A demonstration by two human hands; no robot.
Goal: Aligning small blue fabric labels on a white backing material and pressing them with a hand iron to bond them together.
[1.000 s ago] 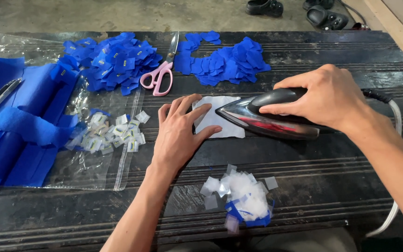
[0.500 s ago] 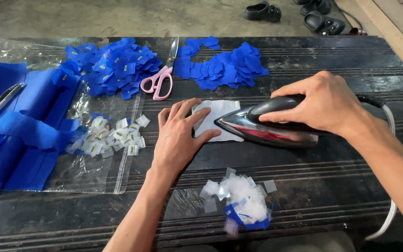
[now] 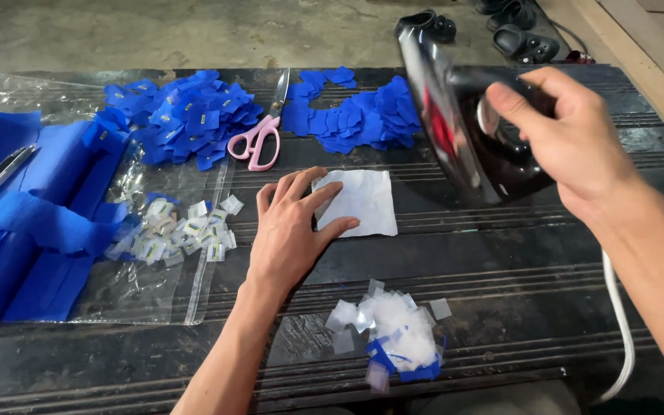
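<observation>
Scissors (image 3: 258,138) — blue scraps (image 3: 186,115) — behind cloth (image 3: 363,201)

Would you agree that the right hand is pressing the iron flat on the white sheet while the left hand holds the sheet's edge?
Not quite: in the head view the right hand holds the iron lifted and tilted up, clear of the white sheet. The left hand does hold the sheet's edge.

A dark grooved table (image 3: 501,253) bears blue fabric squares (image 3: 186,115), pink scissors (image 3: 259,142), white paper (image 3: 363,201).
</observation>
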